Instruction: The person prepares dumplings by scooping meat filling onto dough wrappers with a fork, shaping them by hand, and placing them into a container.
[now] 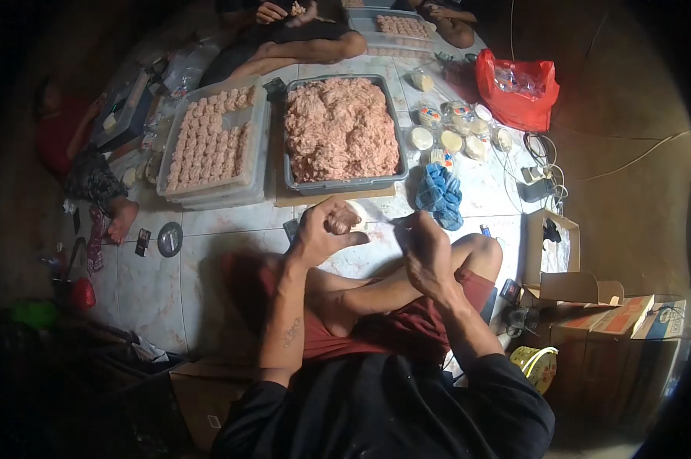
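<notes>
My left hand [331,232] is raised in front of the tub, its fingers curled around a pale dumpling wrapper [356,212] that is partly hidden. Opposite it, my right hand [425,251] is closed; a thin dark shape, too blurred to name, points from it toward the left hand. Just beyond both hands stands a grey tub [345,186] heaped with pink minced filling [341,126]. Left of it, a clear plastic box [263,115] carries rows of filled dumplings [210,145]. A crumpled blue cloth [439,197] lies past my right hand.
Bagged stacks of round wrappers [451,141] lie right of the tub, near a red plastic bag [520,96]. Cables [544,153], an opened carton [553,241] and cardboard boxes [609,329] line the right. Other people sit across and at left; another dumpling box [401,38] stands behind.
</notes>
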Demonstrator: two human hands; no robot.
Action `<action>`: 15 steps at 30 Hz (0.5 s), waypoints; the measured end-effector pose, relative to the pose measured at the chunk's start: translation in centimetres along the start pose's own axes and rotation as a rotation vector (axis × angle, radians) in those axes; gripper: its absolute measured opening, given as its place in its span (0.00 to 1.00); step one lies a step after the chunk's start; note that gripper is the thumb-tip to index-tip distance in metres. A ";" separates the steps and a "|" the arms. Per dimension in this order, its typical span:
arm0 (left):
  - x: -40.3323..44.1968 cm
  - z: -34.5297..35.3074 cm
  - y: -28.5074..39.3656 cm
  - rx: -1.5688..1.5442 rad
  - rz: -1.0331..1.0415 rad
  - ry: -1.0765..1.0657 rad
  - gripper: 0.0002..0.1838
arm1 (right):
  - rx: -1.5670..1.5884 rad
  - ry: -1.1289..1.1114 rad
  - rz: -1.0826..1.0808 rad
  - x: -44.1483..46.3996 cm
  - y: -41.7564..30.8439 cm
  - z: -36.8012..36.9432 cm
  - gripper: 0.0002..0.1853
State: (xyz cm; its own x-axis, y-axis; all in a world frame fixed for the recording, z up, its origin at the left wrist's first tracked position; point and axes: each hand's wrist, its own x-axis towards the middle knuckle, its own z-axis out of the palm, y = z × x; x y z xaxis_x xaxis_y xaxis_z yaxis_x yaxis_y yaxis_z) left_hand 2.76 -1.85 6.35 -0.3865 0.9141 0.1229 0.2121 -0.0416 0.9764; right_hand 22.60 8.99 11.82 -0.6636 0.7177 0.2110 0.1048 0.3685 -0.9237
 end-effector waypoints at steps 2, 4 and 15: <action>0.2 0.6 0.3 0.121 0.041 0.053 0.20 | -0.106 0.000 0.004 -0.4 0.0 0.0 0.03; 0.1 1.3 0.5 0.353 0.128 0.175 0.17 | -0.093 -0.147 0.037 -0.9 0.5 1.3 0.02; -1.1 -0.2 0.6 0.095 0.112 0.094 0.16 | 0.121 -0.029 0.075 -0.5 0.0 0.3 0.04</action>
State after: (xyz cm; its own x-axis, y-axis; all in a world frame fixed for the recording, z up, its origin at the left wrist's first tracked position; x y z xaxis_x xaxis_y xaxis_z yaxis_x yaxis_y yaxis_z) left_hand 3.11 -2.95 6.88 -0.4373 0.8639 0.2501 0.3406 -0.0984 0.9351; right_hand 22.74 8.43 11.67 -0.6784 0.7226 0.1328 0.0653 0.2393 -0.9688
